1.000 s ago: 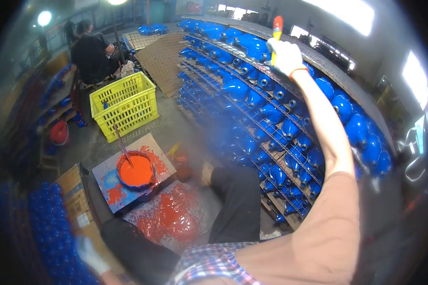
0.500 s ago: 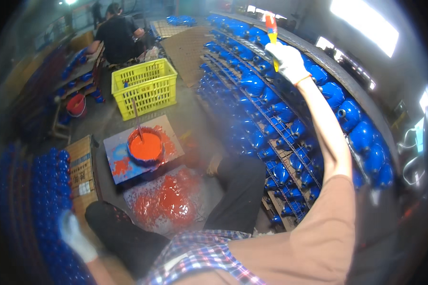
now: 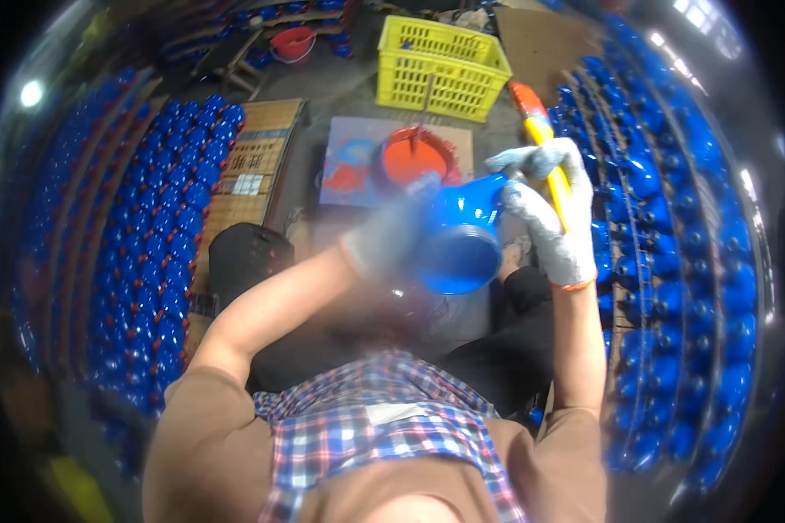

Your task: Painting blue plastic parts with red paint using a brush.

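Blue gloss coats the metal casting between the two gloved hands, above the person's lap and just on the near side of the orange paint as seen from the head. Its long axis seems to run aslant, the broad, round-rimmed end turned low toward the person and the narrower neck rising away to the upper right, so the neck lies at the right hand while the left flank lies against or just beside the left hand. For the neck, the right hand is plainly the nearer. That hand is partly curled, its thumb and forefinger bent toward the neck with a small gap between them, seemingly touching it; across the same palm it holds a brush, yellow-handled, with the orange-red head pointing up and away, clear of the casting. Motion blur smears the left hand; it appears to be cupped at the casting's side, but how far its fingers are open, and whether they truly grip, I cannot tell. Beyond, a stick stands in the paint and a yellow crate sits farther off, while blue castings stand in rows at left and others fill a rack at right
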{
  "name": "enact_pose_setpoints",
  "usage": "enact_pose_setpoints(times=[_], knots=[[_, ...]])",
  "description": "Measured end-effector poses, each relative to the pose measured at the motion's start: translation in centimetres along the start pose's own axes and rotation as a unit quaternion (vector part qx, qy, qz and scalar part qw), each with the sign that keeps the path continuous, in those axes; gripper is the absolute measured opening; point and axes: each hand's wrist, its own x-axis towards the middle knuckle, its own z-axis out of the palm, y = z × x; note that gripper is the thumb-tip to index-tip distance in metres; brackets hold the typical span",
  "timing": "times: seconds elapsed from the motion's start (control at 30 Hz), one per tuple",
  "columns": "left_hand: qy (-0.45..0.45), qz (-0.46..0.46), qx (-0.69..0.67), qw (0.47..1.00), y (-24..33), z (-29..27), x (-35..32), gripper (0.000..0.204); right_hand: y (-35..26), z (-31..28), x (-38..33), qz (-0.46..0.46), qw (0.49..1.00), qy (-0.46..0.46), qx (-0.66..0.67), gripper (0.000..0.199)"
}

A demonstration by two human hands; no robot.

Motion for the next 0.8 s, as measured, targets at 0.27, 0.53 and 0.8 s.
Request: enact_pose_setpoints(times=[0.27, 0.53, 0.8], knots=[[0.179, -0.245, -0.710, 0.636, -0.7, 0.2, -6.8, 0.072, 10.4, 0.8, -4.8, 0.273, 0.860, 0.192, 0.387, 0.061], [0.320, -0.397, -0.471, 0.720, -1.2, -0.3, -11.5, 0.057, 13.2, 1.1, -12.5, 0.370, 0.788, 0.329, 0.366, 0.050], [-0.048, -0.219, 0.318, 0.921, 4.7, -1.3, -8.0, 0.065, 10.2, 1.9, -7.3, 0.254, 0.952, 0.127, -0.118, 0.030]])
